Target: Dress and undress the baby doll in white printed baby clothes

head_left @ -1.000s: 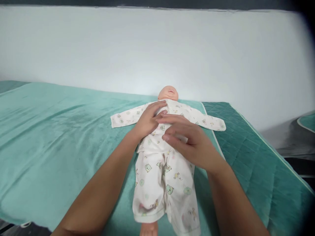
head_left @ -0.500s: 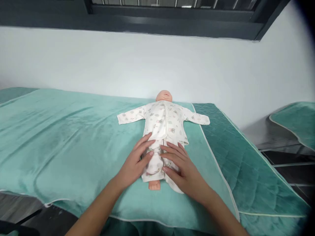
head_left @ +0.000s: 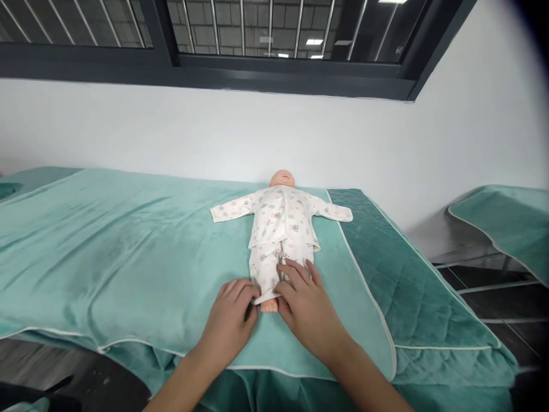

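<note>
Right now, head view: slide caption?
Left hand and right hand at one cuff of white printed cloth trousers on a pink doll, pale green plush blanket beneath.

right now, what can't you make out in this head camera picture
Head view, trousers: the lower end of one leg, and any foot there, hidden behind the right hand.
Head view, left hand: how its fingertips meet the cuff, hidden by the hand itself.
Head view, jacket: pattern details, too small.
Head view, green cover at far right: cut off by the picture's edge.

two bare hands (head_left: 311, 317), slender fingers (head_left: 242, 290), bare wrists (head_left: 338, 349), uncovered forearms (head_left: 182, 384)
</note>
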### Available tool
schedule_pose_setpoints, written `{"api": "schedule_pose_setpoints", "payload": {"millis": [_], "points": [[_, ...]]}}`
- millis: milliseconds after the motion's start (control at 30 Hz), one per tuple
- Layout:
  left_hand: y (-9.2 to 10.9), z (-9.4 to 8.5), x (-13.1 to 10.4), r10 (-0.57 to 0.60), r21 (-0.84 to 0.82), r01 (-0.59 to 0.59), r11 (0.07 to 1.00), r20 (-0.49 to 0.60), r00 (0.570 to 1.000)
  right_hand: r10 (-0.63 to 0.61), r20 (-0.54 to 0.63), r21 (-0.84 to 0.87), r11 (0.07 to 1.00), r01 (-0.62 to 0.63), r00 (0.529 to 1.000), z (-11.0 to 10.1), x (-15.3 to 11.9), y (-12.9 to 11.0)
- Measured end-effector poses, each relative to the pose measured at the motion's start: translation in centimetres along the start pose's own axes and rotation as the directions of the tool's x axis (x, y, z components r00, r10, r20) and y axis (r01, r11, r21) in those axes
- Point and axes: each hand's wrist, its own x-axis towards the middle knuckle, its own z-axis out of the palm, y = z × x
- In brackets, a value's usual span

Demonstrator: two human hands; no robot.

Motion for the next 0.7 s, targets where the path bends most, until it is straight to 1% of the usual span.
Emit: {"api": "schedule_pose_setpoints", "payload": {"millis": [100,167,233,300,367,500,600,700], "points": [[0.5,-0.5,-0.3,-0.001,-0.015,-0.001,1.0,-0.108,0.994,-0.02,-0.032,0.05,0.999,0.022,0.999,-1.3,-0.4,-0.5],[0.8,-0.7,-0.7,-0.022,-0.048,0.015,0.999,-0.152,0.988,-0.039,-0.05,0.062,0.997,0.042,0.998,-2.0,-1.0,-0.9],[1.0,-0.8,-1.0,-0.018,-0.045,0.011,0.999,-0.151,0.988,-0.067,-0.045,0.068,0.995,0.07,0.997,-2.3,-1.7,-1.0],[1.3,-0.6,-1.2,0.026,-0.011,-0.027,1.0,-0.129,0.991,-0.07,-0.029,0.091,0.993,0.072,0.997,-2.4,-2.5,-0.6],[1.7,-0.3,-1.1,0.075,0.018,-0.074,0.997,-0.126,0.989,-0.025,-0.035,0.15,0.988,0.03,0.999,-2.4,-3.3,0.3],[3.1,0.2,0.2,0.16,0.034,-0.156,0.987,-0.164,0.973,0.15,-0.044,0.302,0.944,-0.13,0.988,-2.4,-4.9,2.2],[4.4,1.0,1.7,0.158,0.056,-0.153,0.987,-0.097,0.983,0.267,-0.037,0.308,0.92,-0.244,0.963,-2.0,-5.5,2.8],[5.4,1.9,2.8,0.157,0.108,-0.155,0.982,-0.009,0.988,0.327,-0.025,0.302,0.903,-0.305,0.945,-1.3,-5.7,3.0]]}}
